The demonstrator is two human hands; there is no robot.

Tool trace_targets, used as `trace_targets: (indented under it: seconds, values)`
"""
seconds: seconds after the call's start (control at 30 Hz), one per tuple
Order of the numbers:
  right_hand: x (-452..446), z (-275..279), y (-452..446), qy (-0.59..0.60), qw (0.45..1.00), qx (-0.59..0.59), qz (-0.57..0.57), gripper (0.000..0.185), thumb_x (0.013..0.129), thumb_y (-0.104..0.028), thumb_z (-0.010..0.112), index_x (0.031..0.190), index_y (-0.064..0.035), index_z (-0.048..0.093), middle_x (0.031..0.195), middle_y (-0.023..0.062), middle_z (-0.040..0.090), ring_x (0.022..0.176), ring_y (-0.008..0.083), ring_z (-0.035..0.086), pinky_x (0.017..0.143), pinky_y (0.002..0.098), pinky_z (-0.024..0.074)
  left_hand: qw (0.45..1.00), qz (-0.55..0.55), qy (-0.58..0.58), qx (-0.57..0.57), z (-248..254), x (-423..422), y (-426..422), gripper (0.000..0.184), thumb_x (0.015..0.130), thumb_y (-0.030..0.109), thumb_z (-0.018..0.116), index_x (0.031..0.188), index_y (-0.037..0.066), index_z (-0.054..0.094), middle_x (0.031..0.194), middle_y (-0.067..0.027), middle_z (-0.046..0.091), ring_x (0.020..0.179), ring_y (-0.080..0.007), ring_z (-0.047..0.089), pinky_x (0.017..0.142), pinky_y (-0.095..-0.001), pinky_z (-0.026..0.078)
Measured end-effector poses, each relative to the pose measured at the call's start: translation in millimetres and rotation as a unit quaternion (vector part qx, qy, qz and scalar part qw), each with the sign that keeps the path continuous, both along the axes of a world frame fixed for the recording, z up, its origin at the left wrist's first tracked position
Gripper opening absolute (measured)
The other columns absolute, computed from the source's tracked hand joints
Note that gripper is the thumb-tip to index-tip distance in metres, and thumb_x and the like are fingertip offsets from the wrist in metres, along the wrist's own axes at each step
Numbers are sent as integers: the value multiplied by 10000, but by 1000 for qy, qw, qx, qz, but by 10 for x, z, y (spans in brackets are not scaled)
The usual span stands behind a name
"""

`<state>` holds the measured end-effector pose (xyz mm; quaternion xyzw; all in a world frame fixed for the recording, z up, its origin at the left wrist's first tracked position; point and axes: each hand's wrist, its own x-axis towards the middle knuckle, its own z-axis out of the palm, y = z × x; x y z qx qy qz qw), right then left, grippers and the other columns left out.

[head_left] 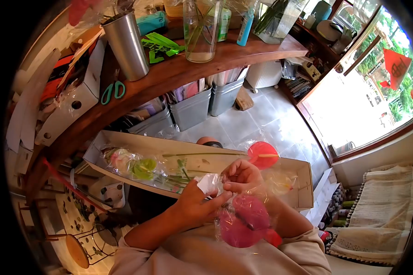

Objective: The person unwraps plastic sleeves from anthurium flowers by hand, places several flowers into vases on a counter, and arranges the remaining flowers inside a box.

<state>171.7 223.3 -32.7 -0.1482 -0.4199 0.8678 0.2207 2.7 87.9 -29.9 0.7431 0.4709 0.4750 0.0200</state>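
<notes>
Left grip [195,200]: closed around white wrapping [209,183]. Right grip [243,178]: fingertips appear pinched on clear film [221,180]. Film-covered pink flower [244,222]: between grips and shirt [202,254]. Risk: tugging could tear film or crease the flower. Cardboard box [304,181]: near edge beneath grips; tiled floor [236,123] shows beyond.

The nearest flower [245,222] is magenta under its film, the one above [263,155] coral red with a pale yellow spike, another [144,168] lime green. The paper [209,182] is white, the shirt [192,254] beige, the box [299,181] tan inside. Brown counter [170,79]; teal scissors [113,92]; silver cup [128,48]; neon-green sheets [163,45] with dark markings; grey bins [191,110]; cream curtain [376,211], dark-edged; red hanging [396,68] bearing a dark design.
</notes>
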Motion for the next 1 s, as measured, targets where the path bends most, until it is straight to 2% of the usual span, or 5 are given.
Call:
trace_targets:
  seconds: [0.33,0.5,0.63,0.83,1.0]
  values:
    - [-291,41,-167,-76,995,49,-38,275,936,37,743,1061,-78,526,1033,36,652,891,125,652,777,269,553,981,22,-189,27,155,-18,-195,229,833,41,823,1051,61,755,958,-56,613,839,-200,612,741,-353,508]
    - [-340,107,-161,-105,986,68,-107,221,948,42,705,1037,-67,535,986,51,665,819,129,649,699,277,545,860,31,-501,-97,-306,-16,-211,153,1000,147,712,1117,50,699,1023,-80,663,914,-175,639,733,-321,543]
    - [-384,-113,93,-196,935,110,-274,203,911,65,698,941,-54,536,938,69,652,773,124,625,668,275,515,631,-395,-550,-379,-466,-1064,-158,125,1046,174,636,1126,84,671,985,-60,681,839,-143,647,689,-296,541]
    - [-334,40,25,-231,934,147,-229,257,926,15,728,1143,17,591,982,62,643,762,118,670,633,256,530,866,129,-476,87,84,-798,-51,184,1016,207,673,1100,44,686,1147,-115,682,847,-207,622,695,-370,531]
    - [-239,-78,109,-260,920,230,-183,357,926,-6,741,1251,29,599,1012,47,636,757,113,681,632,244,520,900,191,-392,-23,377,-944,-36,164,969,103,734,1110,23,704,967,-15,678,865,-117,597,754,-288,496]
